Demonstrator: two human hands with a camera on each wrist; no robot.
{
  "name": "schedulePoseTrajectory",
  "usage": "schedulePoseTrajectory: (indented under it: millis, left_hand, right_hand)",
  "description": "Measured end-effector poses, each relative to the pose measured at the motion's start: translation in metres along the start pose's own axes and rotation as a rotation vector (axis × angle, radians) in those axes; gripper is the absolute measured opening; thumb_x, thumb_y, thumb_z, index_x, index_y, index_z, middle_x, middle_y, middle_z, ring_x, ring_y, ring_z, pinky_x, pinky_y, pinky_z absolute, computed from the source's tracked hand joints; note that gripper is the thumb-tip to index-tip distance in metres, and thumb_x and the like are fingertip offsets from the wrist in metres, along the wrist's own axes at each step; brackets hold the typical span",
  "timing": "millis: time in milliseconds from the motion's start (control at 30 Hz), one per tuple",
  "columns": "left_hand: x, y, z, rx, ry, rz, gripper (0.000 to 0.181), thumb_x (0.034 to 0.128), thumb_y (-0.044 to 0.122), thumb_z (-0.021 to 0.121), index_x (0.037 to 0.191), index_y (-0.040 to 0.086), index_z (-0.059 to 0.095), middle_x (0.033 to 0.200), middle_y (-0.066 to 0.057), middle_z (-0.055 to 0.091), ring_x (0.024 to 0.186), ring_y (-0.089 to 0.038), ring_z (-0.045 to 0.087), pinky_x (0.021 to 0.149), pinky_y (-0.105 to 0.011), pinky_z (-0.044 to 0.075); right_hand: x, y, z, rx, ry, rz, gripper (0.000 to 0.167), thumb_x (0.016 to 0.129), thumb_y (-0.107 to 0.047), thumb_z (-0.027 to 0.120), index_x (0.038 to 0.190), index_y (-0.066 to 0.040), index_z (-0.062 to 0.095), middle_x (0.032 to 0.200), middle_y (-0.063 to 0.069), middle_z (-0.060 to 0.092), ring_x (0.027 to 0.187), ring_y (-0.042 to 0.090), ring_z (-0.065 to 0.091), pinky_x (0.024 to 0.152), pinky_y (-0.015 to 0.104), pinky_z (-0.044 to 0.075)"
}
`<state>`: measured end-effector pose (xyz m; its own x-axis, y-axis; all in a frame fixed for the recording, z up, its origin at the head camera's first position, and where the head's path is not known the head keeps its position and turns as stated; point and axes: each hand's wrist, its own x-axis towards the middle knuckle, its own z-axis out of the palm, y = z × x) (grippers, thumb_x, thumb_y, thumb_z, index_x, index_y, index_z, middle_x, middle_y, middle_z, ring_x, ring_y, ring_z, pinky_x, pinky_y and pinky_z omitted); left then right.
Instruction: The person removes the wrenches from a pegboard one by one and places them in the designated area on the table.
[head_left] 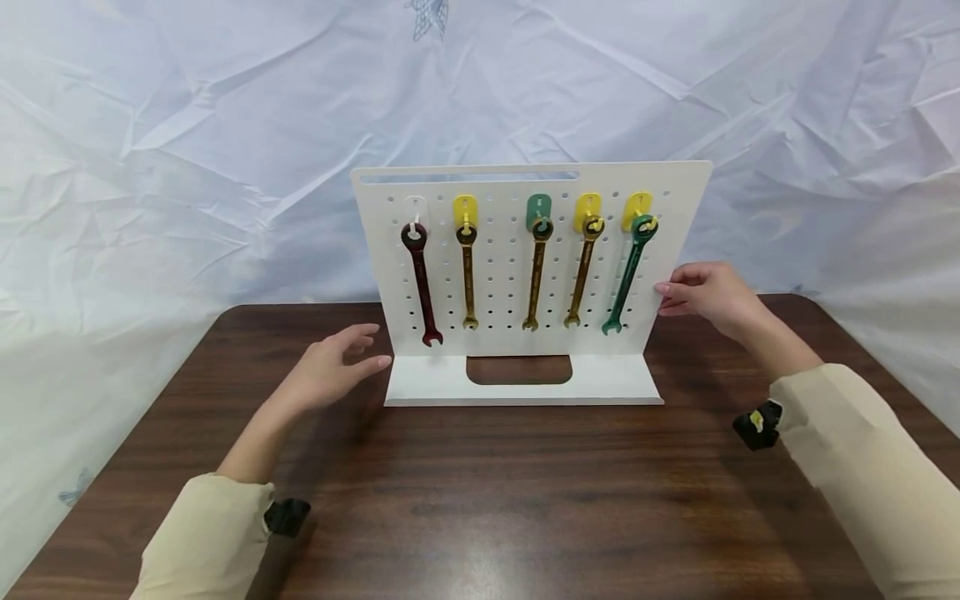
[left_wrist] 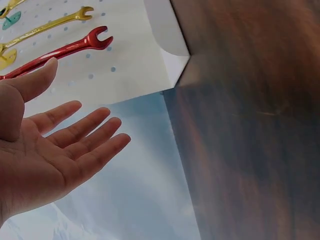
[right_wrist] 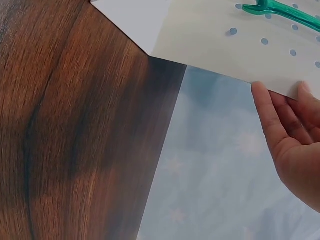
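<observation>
A white pegboard stand (head_left: 513, 275) stands upright on the table, with several combination wrenches hanging from its hooks. From left to right come a red wrench (head_left: 423, 287), a gold wrench (head_left: 468, 279), two more gold ones and a green wrench (head_left: 628, 271). My right hand (head_left: 712, 296) pinches the board's right edge, thumb on the front face and fingers at the edge and behind; the right wrist view shows this grip too. Beside the board's lower left edge, my left hand (head_left: 330, 367) is held with spread fingers and nothing in it. In the left wrist view its palm (left_wrist: 45, 160) faces the camera.
Yellow, white and green hooks, such as a green hook (head_left: 538, 205), are fixed along the board's upper part. The base has a cutout over the dark wooden table (head_left: 480, 483). A wrinkled white cloth (head_left: 225, 125) hangs behind the table. Each wrist wears a black strap piece.
</observation>
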<state>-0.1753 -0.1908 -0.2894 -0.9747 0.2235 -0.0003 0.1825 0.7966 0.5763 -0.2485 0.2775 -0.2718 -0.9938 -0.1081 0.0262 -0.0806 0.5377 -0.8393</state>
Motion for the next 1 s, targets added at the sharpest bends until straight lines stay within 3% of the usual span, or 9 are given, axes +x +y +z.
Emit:
schedulePoseTrajectory:
  millis: [533,667,800,1000]
  left_hand:
    - [0.027,0.033,-0.011,-0.058,0.045,0.047,0.048,0.0923,0.03,0.054,0.134,0.009,0.043,0.124,-0.017,0.054,0.114,-0.03,0.05,0.092,-0.047,0.044]
    - [0.032,0.039,-0.014,-0.093,0.042,0.046,0.047,0.0929,0.028,0.054,0.134,0.009,0.042,0.123,-0.016,0.054,0.115,-0.03,0.049,0.092,-0.047,0.044]
    - [0.037,0.044,-0.016,-0.126,0.037,0.021,0.046,0.0932,0.028,0.053,0.135,0.012,0.042,0.124,-0.013,0.054,0.115,-0.028,0.048,0.093,-0.046,0.044]
    - [0.039,0.05,-0.02,-0.188,0.059,0.023,0.044,0.0938,0.025,0.053,0.134,0.01,0.043,0.123,-0.014,0.055,0.114,-0.027,0.049,0.094,-0.045,0.043]
  right_hand:
    - [0.002,0.002,-0.001,0.113,-0.006,0.014,0.037,0.088,-0.017,0.061,0.108,0.014,0.056,0.088,0.004,0.066,0.077,0.021,0.066,0.071,0.034,0.057]
    - [0.002,0.003,-0.002,0.193,-0.035,0.037,0.026,0.086,-0.008,0.063,0.105,0.01,0.06,0.09,0.002,0.065,0.08,0.022,0.066,0.074,0.037,0.056]
    - [0.002,0.006,-0.004,0.283,-0.066,0.069,0.013,0.085,-0.002,0.062,0.098,-0.002,0.068,0.092,0.001,0.065,0.083,0.023,0.066,0.076,0.037,0.056]
    - [0.002,0.009,-0.006,0.449,-0.125,0.123,0.012,0.084,0.001,0.063,0.088,-0.008,0.071,0.088,0.003,0.067,0.081,0.025,0.066,0.074,0.037,0.056]
